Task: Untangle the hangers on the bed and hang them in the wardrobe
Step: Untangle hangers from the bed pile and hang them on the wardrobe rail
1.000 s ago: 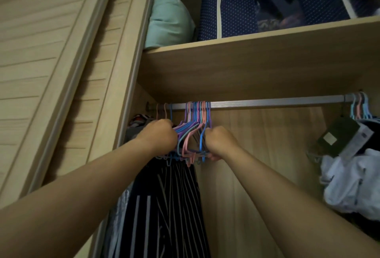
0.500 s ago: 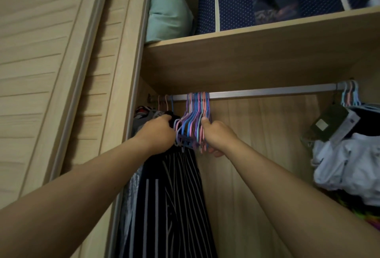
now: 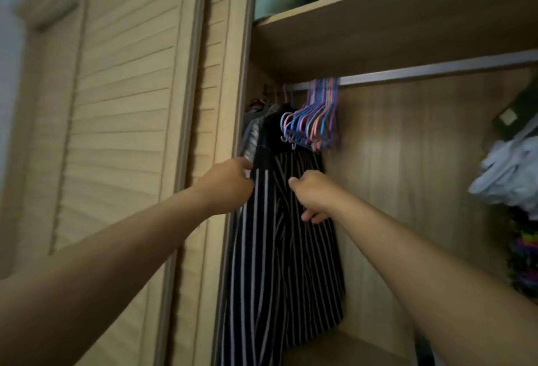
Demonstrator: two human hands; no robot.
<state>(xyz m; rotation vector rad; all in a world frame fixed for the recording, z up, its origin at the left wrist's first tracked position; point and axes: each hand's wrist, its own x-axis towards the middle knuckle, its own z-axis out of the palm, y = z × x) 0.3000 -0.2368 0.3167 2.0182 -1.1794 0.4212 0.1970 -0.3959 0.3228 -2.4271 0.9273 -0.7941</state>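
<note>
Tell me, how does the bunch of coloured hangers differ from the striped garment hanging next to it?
The hangers are pink, blue and purple, bare and bunched tight; the striped garment is dark with pale stripes. The hangers reach only a short way below the rail; the striped garment hangs far lower. Both hang at the rail's left end.
</note>
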